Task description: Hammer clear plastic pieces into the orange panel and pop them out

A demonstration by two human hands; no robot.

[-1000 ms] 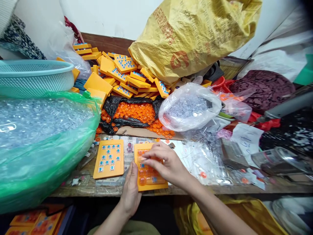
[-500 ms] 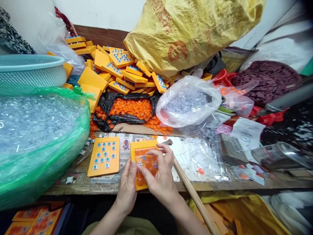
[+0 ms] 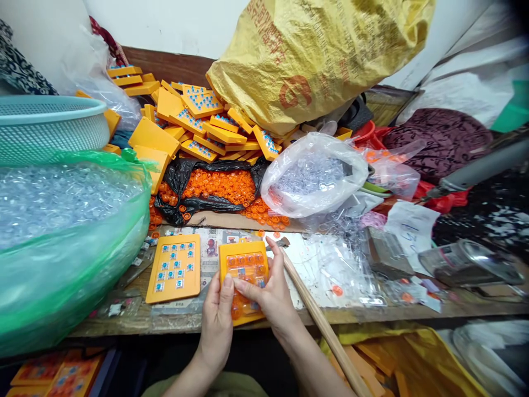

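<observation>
Yellow tray [image 3: 243,247] of orange caps [image 3: 248,259] sits lower centre of frame. Left hand [image 3: 218,317] clasps its left edge, thumb on rim. Right hand [image 3: 270,295] half spread, thumb over caps; cannot tell if fingers grip underneath. Best: tray braced level, thumb pressure light, straight down.

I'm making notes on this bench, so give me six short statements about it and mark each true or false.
1. The left hand and the right hand are both on one tray. True.
2. The nearest untouched tray lies right of the hands. False: it lies left of them.
3. The black bag holds orange pieces. True.
4. The green bag is full of orange pieces. False: it holds clear pieces.
5. A wooden handle slants right of the right hand. True.
6. The yellow sack is unmarked. False: it bears red print.
</observation>
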